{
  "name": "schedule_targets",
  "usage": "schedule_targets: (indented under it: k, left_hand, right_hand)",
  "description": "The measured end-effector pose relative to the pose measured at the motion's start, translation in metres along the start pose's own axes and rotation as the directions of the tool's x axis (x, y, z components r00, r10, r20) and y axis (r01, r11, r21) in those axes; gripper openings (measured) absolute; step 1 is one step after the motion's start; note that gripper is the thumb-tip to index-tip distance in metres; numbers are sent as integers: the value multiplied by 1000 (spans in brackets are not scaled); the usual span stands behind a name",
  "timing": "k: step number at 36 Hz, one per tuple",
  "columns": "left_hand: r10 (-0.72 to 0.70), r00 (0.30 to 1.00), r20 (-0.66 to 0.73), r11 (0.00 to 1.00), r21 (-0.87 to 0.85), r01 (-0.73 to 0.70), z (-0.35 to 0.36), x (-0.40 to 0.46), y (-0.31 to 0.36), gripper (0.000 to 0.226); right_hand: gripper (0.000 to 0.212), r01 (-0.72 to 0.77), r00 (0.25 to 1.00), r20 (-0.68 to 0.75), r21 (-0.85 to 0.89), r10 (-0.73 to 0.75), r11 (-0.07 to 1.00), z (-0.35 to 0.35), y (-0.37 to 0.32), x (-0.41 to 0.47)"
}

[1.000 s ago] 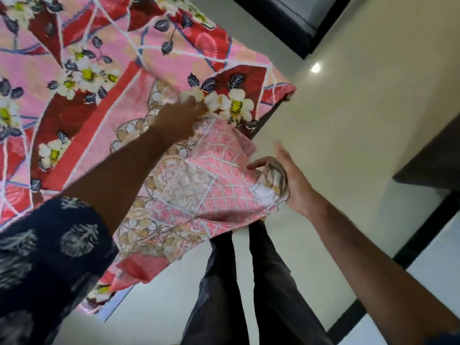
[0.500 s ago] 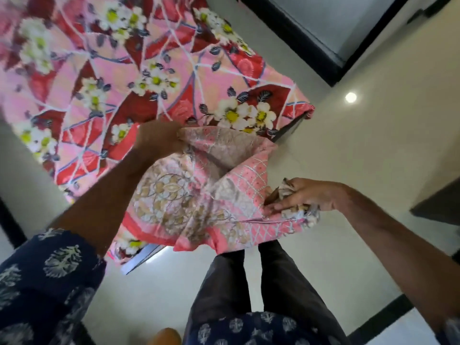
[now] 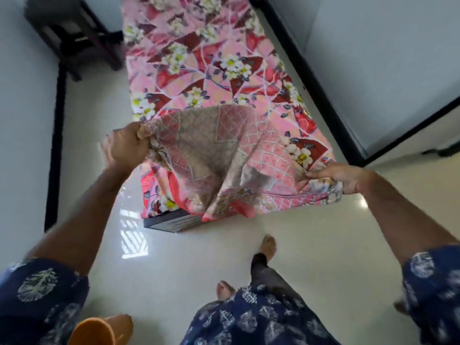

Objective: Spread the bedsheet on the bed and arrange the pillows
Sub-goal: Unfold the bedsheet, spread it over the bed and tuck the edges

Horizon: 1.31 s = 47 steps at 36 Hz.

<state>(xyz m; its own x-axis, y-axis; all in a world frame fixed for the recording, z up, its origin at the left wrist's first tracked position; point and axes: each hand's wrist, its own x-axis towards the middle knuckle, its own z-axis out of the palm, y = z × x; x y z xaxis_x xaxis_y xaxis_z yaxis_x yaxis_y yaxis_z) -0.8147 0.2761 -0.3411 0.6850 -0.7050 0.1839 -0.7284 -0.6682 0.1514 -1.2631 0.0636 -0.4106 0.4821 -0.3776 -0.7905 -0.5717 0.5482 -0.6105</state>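
Note:
A low bed (image 3: 171,222) runs away from me, covered by a pink and red flowered sheet (image 3: 204,66). Over its near end I hold up a second bedsheet (image 3: 224,155), pink with a pale lattice and floral pattern. My left hand (image 3: 127,145) grips one bunched corner at the left. My right hand (image 3: 341,176) grips the other edge at the right. The cloth sags between my hands and drapes over the bed's foot. No pillow is in view.
A dark wooden stool (image 3: 72,36) stands at the bed's far left. White walls with black skirting (image 3: 321,78) run along both sides. An orange object (image 3: 99,329) sits by my left side. My bare feet (image 3: 268,245) stand on glossy white floor.
My hands have moved apart, stretching the patterned bedsheet wider. The view has swung so that the bed now lies straight ahead of me.

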Motion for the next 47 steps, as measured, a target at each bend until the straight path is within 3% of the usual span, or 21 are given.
schedule_targets:
  k: [3,7,11,13,15,17,18,20,22,24,25,27,30,32,34,36,41,44,47]
  left_hand:
    - [-74,994,-76,997,1,74,-38,-20,-48,34]
    - [-145,971,-188,989,-8,146,-88,-36,-97,35]
    - [-211,927,-312,977,-95,190,-128,-46,-126,46]
    - [-239,913,-331,970,-130,206,-138,-50,-134,44]
    - [-246,909,-336,967,-148,207,-142,-54,-139,41]
    - [-264,904,-337,962,-162,220,-138,-58,-142,41]
    - [-277,901,-334,958,-165,234,-134,-60,-143,41]
    - [-344,884,-318,936,-189,296,-120,-64,-150,42]
    - [-451,843,-294,890,-225,397,-105,-66,-160,44]
    - [-551,805,-223,830,-252,498,-87,-68,-175,42]
    - [-583,793,-176,806,-250,537,-79,-68,-182,40]
    - [-615,785,-76,781,-196,593,-61,-68,-193,40]
    - [-601,797,58,792,-90,603,-34,-67,-197,49]
    - [-568,815,111,818,-36,575,-15,-65,-192,59]
    - [-548,825,137,831,-22,556,1,-56,-175,58]
    - [-535,833,140,840,-11,542,17,-37,-156,52]
    - [-564,825,42,826,-3,564,56,42,-114,54]
    - [-613,789,52,787,-55,615,101,113,-119,54]
    - [-686,722,84,700,-194,687,170,175,-165,50]
  right_hand:
    - [79,37,999,13,-27,-37,999,8,-15,-18]
    - [42,103,994,-33,-44,-105,994,28,-44,-51]
    - [30,200,979,-39,-27,-201,979,31,-64,-61]
    - [33,233,971,-51,-33,-234,972,35,-70,-64]
    - [49,263,962,-72,-28,-264,964,38,-73,-66]
    - [53,358,922,-155,-11,-355,934,40,-75,-62]
    - [43,441,865,-250,-36,-435,897,39,-75,-57]
    - [19,546,656,-533,-154,-534,824,37,-74,-45]
    - [27,543,422,-779,-192,-463,817,35,-77,-39]
    - [22,530,267,-876,-214,-401,821,34,-79,-35]
    - [19,493,253,-887,-225,-386,841,31,-80,-29]
    - [20,427,317,-875,-213,-366,879,22,-81,-21]
    - [28,380,596,-741,-79,-309,922,10,-80,-5]
    - [32,224,826,-530,-3,-192,974,1,-76,4]
    - [34,28,957,-286,-33,-37,999,-12,-73,17]
    - [27,-81,989,-132,-145,62,986,-22,-78,29]
    - [30,-131,987,-111,-135,117,982,-56,-118,75]
    - [33,-119,966,-236,-43,106,992,-89,-149,119]
    - [31,32,865,-502,25,-15,999,-132,-179,182]
